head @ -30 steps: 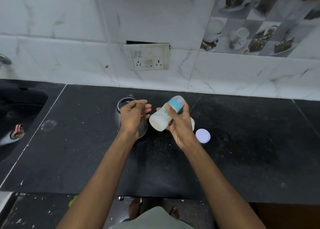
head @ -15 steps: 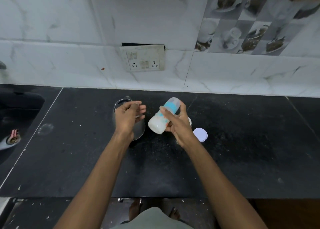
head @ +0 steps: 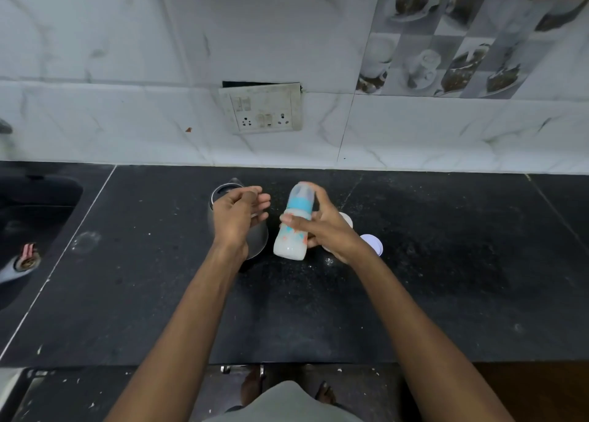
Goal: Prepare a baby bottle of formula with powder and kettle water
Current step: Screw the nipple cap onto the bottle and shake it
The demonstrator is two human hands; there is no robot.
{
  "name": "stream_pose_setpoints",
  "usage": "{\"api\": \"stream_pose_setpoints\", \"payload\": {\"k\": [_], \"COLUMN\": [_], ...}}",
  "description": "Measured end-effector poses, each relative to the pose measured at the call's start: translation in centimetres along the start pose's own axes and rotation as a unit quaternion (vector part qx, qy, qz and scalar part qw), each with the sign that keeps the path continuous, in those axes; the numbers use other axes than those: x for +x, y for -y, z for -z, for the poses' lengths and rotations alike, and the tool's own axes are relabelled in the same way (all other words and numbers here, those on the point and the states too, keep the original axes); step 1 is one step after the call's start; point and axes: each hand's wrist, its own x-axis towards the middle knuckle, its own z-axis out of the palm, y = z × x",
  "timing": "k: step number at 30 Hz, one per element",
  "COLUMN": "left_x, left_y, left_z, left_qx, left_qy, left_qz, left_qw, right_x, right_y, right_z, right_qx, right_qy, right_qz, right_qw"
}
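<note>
Nearest, the right hand (head: 331,230) grips the milky-white plastic baby bottle with a blue collar (head: 294,227) above the black stone bench (head: 446,278), its long axis near upright, top tilted far-right. Just left, the left hand (head: 237,217) hovers loosely curled, holding nothing, over the steel kettle (head: 223,195) behind.

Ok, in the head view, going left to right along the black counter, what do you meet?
Sink → kettle, partly behind the left hand → baby bottle, gripped by the right hand → white lid lying flat on the counter.
</note>
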Motion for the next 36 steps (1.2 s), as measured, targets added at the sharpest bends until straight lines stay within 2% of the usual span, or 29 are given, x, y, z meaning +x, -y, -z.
{"api": "stream_pose_setpoints", "payload": {"k": [1,5,6,9,10,11,13,15,16,18,20,21,24,25,27,29,30,31,32,33,35,36], "left_x": [0.1,0.4,0.4,0.5,0.6,0.6,0.6,0.6,0.6,0.7,0.7,0.8,0.7,0.7,0.7,0.8,0.9,0.9,0.9,0.9,0.9,0.9], "left_y": [0.1,0.2,0.2,0.2,0.2,0.2,0.2,0.1,0.2,0.3,0.4,0.4,0.2,0.2,0.1,0.1,0.1,0.1,0.1,0.0,0.0,0.0], "left_z": [0.0,0.2,0.2,0.1,0.1,0.1,0.0,-0.1,-0.1,-0.3,-0.4,-0.5,-0.7,-0.7,-0.6,-0.6,-0.5,-0.6,-0.6,-0.6,-0.7,-0.7], "left_qx": [0.000,0.006,0.005,0.002,0.001,0.001,0.001,0.001,-0.001,-0.004,-0.004,-0.005,0.002,0.002,-0.001,-0.001,0.000,0.000,-0.001,0.000,0.003,0.003], "left_qy": [0.000,-0.002,-0.003,-0.005,-0.005,-0.003,-0.003,-0.006,-0.005,-0.003,0.003,0.006,0.007,0.006,0.005,0.002,0.000,0.000,0.001,0.003,0.007,0.009], "left_qz": [0.000,-0.005,-0.006,-0.004,-0.004,-0.005,-0.007,-0.008,-0.007,-0.002,0.002,0.001,-0.007,-0.008,-0.007,-0.004,-0.004,-0.005,-0.006,-0.008,-0.009,-0.008], "left_qw": [1.000,1.000,1.000,1.000,1.000,1.000,1.000,1.000,1.000,1.000,1.000,1.000,1.000,1.000,1.000,1.000,1.000,1.000,1.000,1.000,1.000,1.000], "right_x": [0.0,0.8,0.7,-0.1,-0.3,-0.1,0.5,1.0,1.0,0.4,0.1,0.1,0.6,0.7,0.5,0.3,0.2,0.2,0.3,0.5,0.9,1.0], "right_y": [-0.2,-0.4,-0.5,-0.8,-1.0,-1.0,-0.5,-0.3,-0.3,-0.2,-0.6,-0.7,-0.3,-0.3,-0.3,-0.2,-0.4,-0.5,-0.4,-0.2,0.3,0.2], "right_z": [0.0,-0.4,-0.3,0.2,0.4,0.4,0.2,0.4,0.6,0.9,0.9,0.5,-0.6,-0.6,0.3,1.3,1.6,1.6,1.1,0.6,0.0,0.1], "right_qx": [-0.003,0.078,0.060,-0.032,-0.028,0.003,0.113,0.142,0.112,0.023,-0.020,0.000,0.117,0.122,0.046,-0.033,-0.040,-0.029,-0.012,0.008,0.057,0.062], "right_qy": [0.006,-0.124,-0.114,0.024,0.035,0.008,-0.108,-0.147,-0.126,-0.020,0.057,0.041,-0.125,-0.135,-0.068,0.068,0.111,0.107,0.064,-0.014,-0.150,-0.169], "right_qz": [0.007,0.016,0.003,-0.045,-0.039,-0.024,0.000,0.013,0.008,-0.029,-0.042,-0.026,-0.008,-0.013,-0.021,-0.040,-0.037,-0.026,-0.010,0.002,0.008,0.005], "right_qw": [1.000,0.989,0.992,0.998,0.998,1.000,0.988,0.979,0.986,0.999,0.997,0.999,0.985,0.983,0.996,0.996,0.992,0.993,0.998,1.000,0.987,0.984]}}
